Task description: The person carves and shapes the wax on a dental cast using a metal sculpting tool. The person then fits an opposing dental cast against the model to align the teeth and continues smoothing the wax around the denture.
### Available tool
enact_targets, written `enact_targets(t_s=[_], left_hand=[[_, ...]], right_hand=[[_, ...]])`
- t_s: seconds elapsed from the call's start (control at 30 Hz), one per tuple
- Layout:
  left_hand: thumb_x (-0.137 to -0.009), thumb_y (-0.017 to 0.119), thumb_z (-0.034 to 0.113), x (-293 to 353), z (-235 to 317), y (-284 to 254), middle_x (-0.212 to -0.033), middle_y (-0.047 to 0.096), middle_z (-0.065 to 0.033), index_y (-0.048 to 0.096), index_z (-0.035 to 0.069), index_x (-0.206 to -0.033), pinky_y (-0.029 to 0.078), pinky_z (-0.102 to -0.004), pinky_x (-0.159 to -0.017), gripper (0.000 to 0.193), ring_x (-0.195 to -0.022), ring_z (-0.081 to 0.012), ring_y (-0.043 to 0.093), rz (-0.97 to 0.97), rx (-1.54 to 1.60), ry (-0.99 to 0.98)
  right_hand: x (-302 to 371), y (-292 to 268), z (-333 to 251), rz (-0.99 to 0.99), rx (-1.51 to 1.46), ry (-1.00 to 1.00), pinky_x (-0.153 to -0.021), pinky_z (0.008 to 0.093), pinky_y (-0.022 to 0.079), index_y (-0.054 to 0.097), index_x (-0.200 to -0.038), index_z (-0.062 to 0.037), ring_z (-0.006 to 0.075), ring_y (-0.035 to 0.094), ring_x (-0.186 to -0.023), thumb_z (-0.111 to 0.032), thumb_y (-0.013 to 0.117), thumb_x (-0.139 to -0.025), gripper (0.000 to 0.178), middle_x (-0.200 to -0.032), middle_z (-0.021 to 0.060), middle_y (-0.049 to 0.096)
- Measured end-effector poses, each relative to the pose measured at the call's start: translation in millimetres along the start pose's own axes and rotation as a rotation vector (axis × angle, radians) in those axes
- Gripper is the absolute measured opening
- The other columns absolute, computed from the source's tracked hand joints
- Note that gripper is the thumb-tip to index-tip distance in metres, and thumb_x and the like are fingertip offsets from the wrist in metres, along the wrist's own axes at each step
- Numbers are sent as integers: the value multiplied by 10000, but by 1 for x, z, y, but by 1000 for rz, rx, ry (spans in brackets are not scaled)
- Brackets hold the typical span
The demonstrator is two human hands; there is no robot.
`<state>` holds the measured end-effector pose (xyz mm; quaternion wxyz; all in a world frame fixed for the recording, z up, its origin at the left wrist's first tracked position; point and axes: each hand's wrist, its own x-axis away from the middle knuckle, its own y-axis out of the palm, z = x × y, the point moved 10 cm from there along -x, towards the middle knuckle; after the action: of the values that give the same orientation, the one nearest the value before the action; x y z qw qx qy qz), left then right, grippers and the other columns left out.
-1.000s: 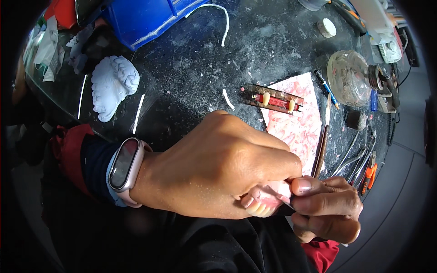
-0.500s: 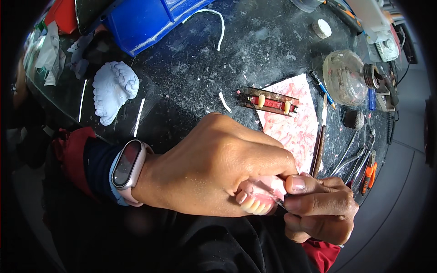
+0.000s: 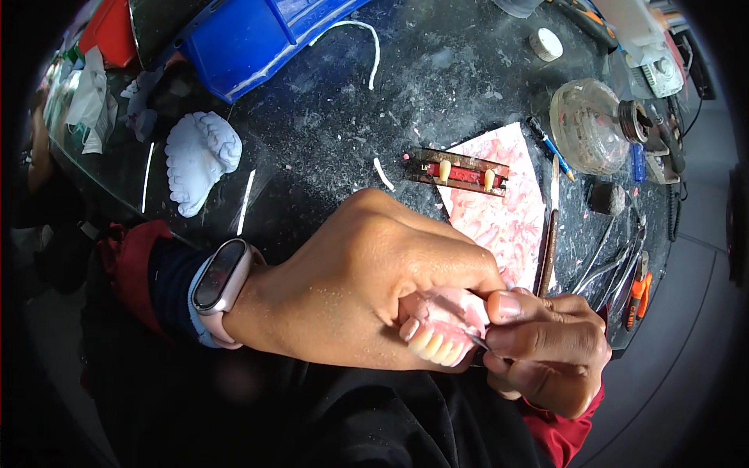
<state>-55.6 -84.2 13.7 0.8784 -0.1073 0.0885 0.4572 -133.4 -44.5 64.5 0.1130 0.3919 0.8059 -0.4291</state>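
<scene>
My left hand (image 3: 374,281) is wrapped round a pink denture on its base (image 3: 449,312), its row of pale teeth facing down toward my lap. Pinched in the fingers of my right hand (image 3: 550,351) is a slim metal carving tool (image 3: 478,341); its tip touches the pink gum just above the teeth, while the handle is hidden by the fingers. Beyond the hands lies a pink-smeared white sheet (image 3: 499,226), partly under a dark strip holder with two loose teeth (image 3: 466,175). A brown-handled knife (image 3: 548,242) rests along the sheet's right edge.
At the left lies a bluish-white dental cast (image 3: 201,164). A blue container (image 3: 250,47) stands at the back. To the right are a glass jar (image 3: 589,129), a blue pencil (image 3: 551,148), several metal instruments (image 3: 605,265) and an orange-handled cutter (image 3: 640,292). A white cap (image 3: 546,45) sits farther back.
The denture is tilted slightly, so more of its teeth show. The tool's tip stays at the gum line, and more of its metal shaft is visible. My head view has shifted a little.
</scene>
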Motion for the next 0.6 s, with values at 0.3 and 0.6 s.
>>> enact_targets(t_s=[0.3,0.6], left_hand=[[-591,790,137,0,2,5,-667,606,-80,627,3,-805,435,-219,-430,300,-539,-144,602,-33,-3,-37],[-602,780,116,-1,5,1,-688,611,-87,625,2,-824,438,-235,-455,294,-548,-162,602,-49,-31,-36]], right_hand=[[14,-9,6,212,-375,-145,-636,247,551,445,-921,62,349,605,-876,108,597,-686,284,-875,236,517],[4,-4,8,76,-382,-111,-734,346,546,392,-817,16,393,588,-888,74,614,-688,263,-837,221,525]])
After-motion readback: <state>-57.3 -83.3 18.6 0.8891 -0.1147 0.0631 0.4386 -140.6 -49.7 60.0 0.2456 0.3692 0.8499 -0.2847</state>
